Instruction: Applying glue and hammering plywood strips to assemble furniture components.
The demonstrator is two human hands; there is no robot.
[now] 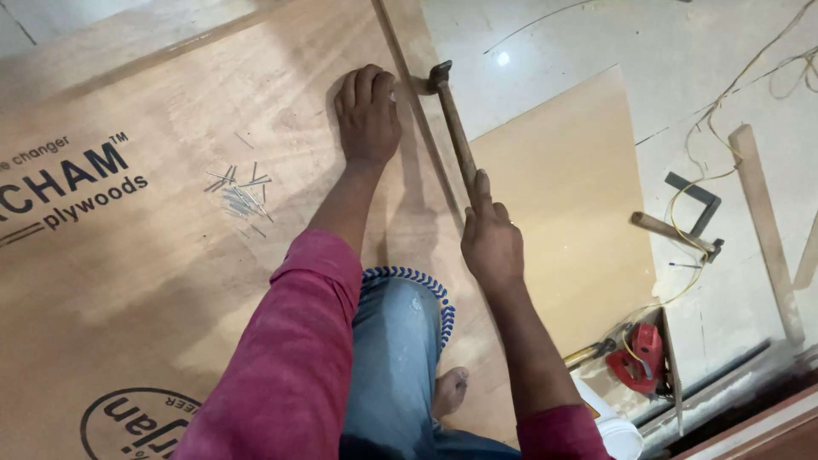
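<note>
the plywood sheet (170,273) fills the left, with dark printed lettering at its left edge and a round stamp at the bottom, both cut off. the left hand (368,115) presses flat, fingers curled at a thin strip (417,111); whether they pinch anything is hidden. the right hand (492,243) grips a hammer (452,119), its head by the strip. loose nails (241,192) lie nearby.

The smaller board (562,213) lies on the pale floor (682,60). Right of this board rests a second hammer (673,232) beside a dark metal square (699,200), with a yellow wire (707,128) curling over them. Further right of the board lies a long wooden strip (765,221). Near the board's lower right corner sits a red tool (639,358) and a white bucket (618,430).
</note>
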